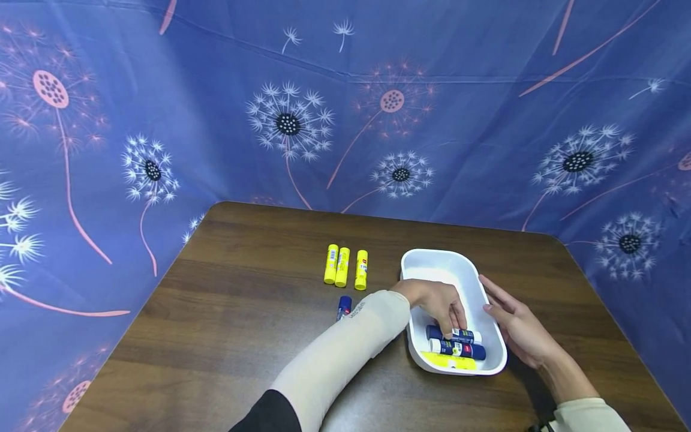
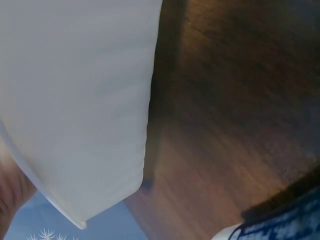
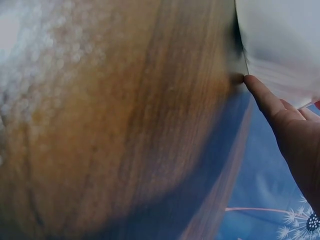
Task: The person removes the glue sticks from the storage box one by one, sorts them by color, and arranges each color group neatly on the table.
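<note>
Navy glue sticks [image 1: 457,348] are seen in the head view: two are held in a white tray [image 1: 432,264] beside something yellow [image 1: 453,361], partly hidden. The rear one is touched by the left hand [image 1: 434,297]; whether it is pinched cannot be told. The tray's side is touched by the right hand [image 1: 520,330], fingers extended. Label print is too small to be read. Another navy stick [image 1: 344,305], near three yellow sticks [image 1: 342,267], is partly covered by the left sleeve [image 1: 351,342].

In the left wrist view, the tray's wall is shown close up.

In the right wrist view, its edge is met by a straight finger [image 3: 265,97].
</note>
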A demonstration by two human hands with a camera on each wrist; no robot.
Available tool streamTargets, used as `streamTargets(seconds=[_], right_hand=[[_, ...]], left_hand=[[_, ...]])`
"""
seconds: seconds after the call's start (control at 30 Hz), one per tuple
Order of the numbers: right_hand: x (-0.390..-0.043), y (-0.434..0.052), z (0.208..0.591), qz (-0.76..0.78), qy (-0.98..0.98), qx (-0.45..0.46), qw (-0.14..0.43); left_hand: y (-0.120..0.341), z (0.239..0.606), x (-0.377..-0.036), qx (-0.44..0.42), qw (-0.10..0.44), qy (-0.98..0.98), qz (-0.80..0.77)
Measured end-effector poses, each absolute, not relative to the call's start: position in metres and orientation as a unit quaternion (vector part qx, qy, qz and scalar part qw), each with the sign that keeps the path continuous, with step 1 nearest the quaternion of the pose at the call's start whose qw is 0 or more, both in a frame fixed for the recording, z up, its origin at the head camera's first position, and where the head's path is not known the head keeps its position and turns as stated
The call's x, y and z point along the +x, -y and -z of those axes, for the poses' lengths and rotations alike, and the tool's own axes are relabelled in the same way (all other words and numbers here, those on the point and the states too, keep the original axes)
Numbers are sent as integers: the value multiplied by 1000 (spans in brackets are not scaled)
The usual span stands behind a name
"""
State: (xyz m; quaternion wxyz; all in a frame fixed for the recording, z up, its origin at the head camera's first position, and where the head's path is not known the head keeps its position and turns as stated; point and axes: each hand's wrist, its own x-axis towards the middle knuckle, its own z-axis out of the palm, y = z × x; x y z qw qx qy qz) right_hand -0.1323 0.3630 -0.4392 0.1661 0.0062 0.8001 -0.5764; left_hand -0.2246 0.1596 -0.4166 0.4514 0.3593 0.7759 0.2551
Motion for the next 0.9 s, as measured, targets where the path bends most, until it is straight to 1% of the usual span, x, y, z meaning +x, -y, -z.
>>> streamTargets(seconds=[0.23, 0.47, 0.67, 0.9], right_hand=[[-133, -363, 440, 574, -801, 1, 171], [-133, -360, 439, 577, -799, -1, 167], [-132, -360, 439, 576, -800, 1, 166], [-133, -359, 438, 570, -803, 12, 171]], left_hand=[[-155, 413, -221, 365, 416, -795, -247], [-137, 405, -230, 369, 378, -786, -321], [-113, 392, -241, 315, 361, -764, -431], [-68, 372, -255, 231, 315, -737, -552]])
